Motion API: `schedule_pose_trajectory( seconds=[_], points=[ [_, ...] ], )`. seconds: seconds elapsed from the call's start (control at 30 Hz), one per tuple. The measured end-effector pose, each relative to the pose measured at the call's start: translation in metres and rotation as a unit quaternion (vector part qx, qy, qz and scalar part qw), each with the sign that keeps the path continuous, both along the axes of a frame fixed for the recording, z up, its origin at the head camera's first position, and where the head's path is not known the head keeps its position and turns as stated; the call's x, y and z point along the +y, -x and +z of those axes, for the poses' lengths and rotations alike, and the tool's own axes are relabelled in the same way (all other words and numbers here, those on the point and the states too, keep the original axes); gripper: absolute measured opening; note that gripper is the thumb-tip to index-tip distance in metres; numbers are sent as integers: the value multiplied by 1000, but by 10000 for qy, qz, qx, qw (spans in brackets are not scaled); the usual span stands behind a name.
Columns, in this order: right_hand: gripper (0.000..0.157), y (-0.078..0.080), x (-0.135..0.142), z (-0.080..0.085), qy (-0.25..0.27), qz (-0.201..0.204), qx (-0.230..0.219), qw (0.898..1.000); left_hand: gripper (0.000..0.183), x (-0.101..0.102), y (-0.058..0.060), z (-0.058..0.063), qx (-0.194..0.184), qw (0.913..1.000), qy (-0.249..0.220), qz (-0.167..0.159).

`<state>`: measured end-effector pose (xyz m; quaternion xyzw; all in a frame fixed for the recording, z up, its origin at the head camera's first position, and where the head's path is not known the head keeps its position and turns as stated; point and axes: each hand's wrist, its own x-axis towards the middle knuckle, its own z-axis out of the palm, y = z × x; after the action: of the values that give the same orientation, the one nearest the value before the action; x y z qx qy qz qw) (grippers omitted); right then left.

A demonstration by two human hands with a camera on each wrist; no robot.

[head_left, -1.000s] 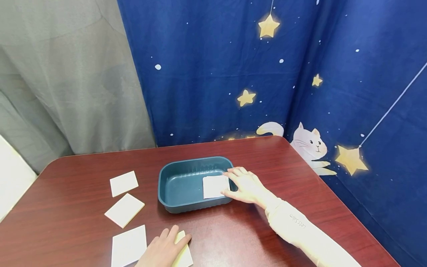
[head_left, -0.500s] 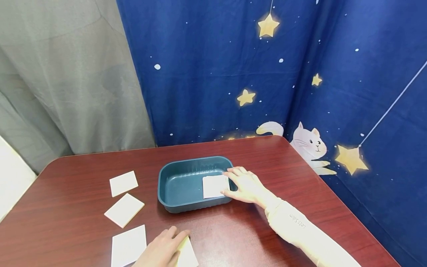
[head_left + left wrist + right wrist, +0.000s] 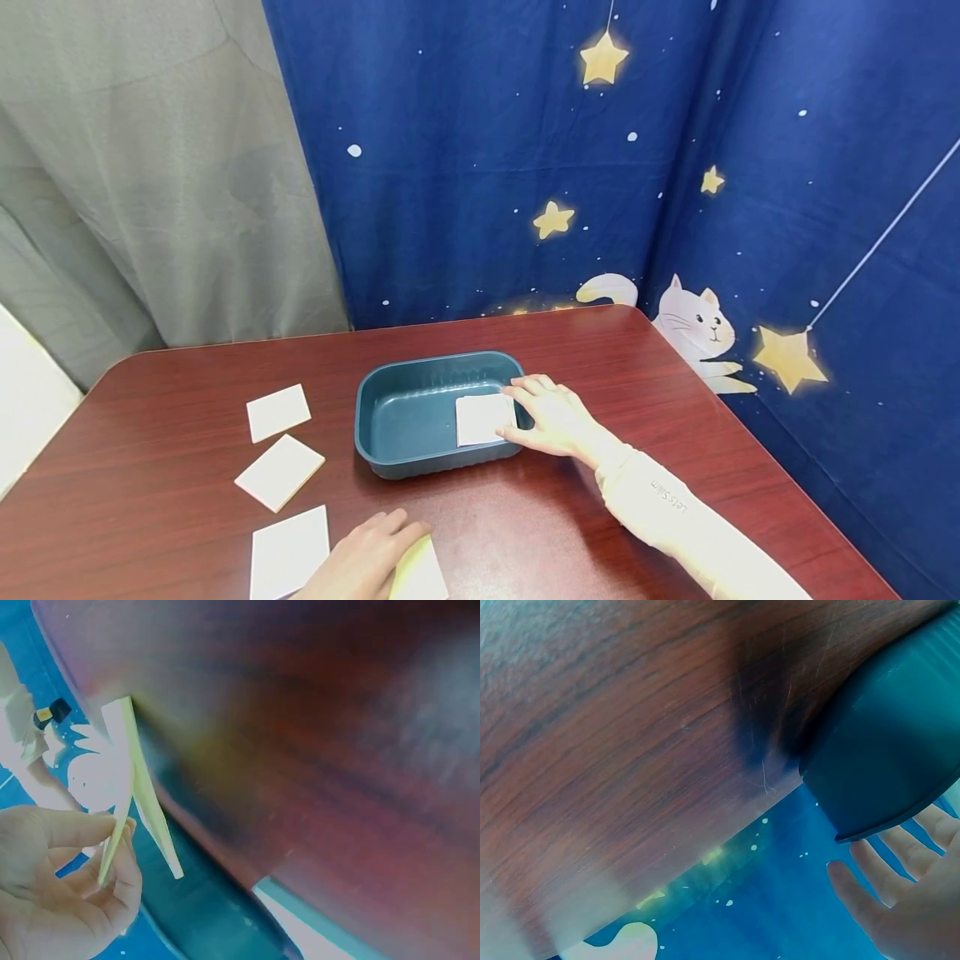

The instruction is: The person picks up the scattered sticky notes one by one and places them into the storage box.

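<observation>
My left hand [image 3: 367, 554] pinches a yellow and white sticky-note pad [image 3: 422, 575] at the front of the table. In the left wrist view the pad [image 3: 154, 817] is parted into two leaves that meet at one end like a narrow V, with thumb and fingers on one leaf. My right hand [image 3: 551, 421] rests at the right end of a teal plastic bin [image 3: 405, 458], its spread fingers at the rim. Inside the bin's right part lies a white square pad [image 3: 483, 419], partly hidden by that hand. The right wrist view shows the fingers fairly straight beside the bin [image 3: 892, 742].
Three white square pads lie left of the bin in a rough column: a far pad [image 3: 278, 412], a middle pad [image 3: 281, 472] and a near pad [image 3: 289, 553]. A dark red wooden table [image 3: 187, 400] bears everything. Grey and blue curtains [image 3: 480, 167] hang behind it.
My left hand has gone from lying over the yellow pad with fingers spread to pinching it, and the pad has shifted slightly right. The right hand and bin have stayed put.
</observation>
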<state>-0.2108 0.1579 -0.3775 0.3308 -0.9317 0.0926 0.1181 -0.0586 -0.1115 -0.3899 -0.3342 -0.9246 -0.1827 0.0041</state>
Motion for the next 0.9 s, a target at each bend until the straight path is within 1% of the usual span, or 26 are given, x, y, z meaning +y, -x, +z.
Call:
schedule_pose_trajectory(
  seconds=[0.07, 0.1, 0.13, 0.2, 0.37, 0.47, 0.57, 0.63, 0.67, 0.73, 0.8, 0.9],
  points=[
    [63, 0, 0, 0, 25, 6, -1, 10000, 31, 1, 0, 4, 68, 10000, -10, -70],
    [64, 0, 0, 0, 29, 8, 2, 10000, 31, 2, -1, 6, 58, 9999, -26, -92],
    [63, 0, 0, 0, 32, 11, 4, 10000, 30, 2, -1, 8, 132, 9998, -48, -129],
    [64, 0, 0, -1, 34, 16, 3, 10000, 32, 3, -1, 13, 89, 9998, -59, -148],
    [63, 1, 1, -2, 38, 41, 26, 10000, 29, 5, -1, 26, -15, 9997, -156, -164],
    [63, 1, 1, -2, 55, 55, 39, 10000, 29, 4, 0, 33, 305, 9985, -384, -259],
    [63, 1, 1, -1, 64, 56, 29, 10000, 34, 1, 1, 42, 626, 9959, -610, -239],
    [63, 1, 1, 0, 61, 53, 13, 10000, 39, -1, 4, 49, 1050, 9914, -737, -246],
    [63, 1, 1, 0, 53, 52, 8, 10000, 41, -2, 6, 53, 1197, 9895, -773, -226],
    [64, 1, 1, 0, 48, 45, -15, 10000, 44, -5, 12, 62, 1570, 9841, -808, -187],
    [64, 0, 1, 0, 38, 36, -49, 10000, 47, -9, 19, 72, 1819, 9793, -875, -175],
    [64, 0, 1, 1, 22, 26, -108, 9999, 47, -13, 31, 84, 1759, 9803, -891, -72]
  ],
)
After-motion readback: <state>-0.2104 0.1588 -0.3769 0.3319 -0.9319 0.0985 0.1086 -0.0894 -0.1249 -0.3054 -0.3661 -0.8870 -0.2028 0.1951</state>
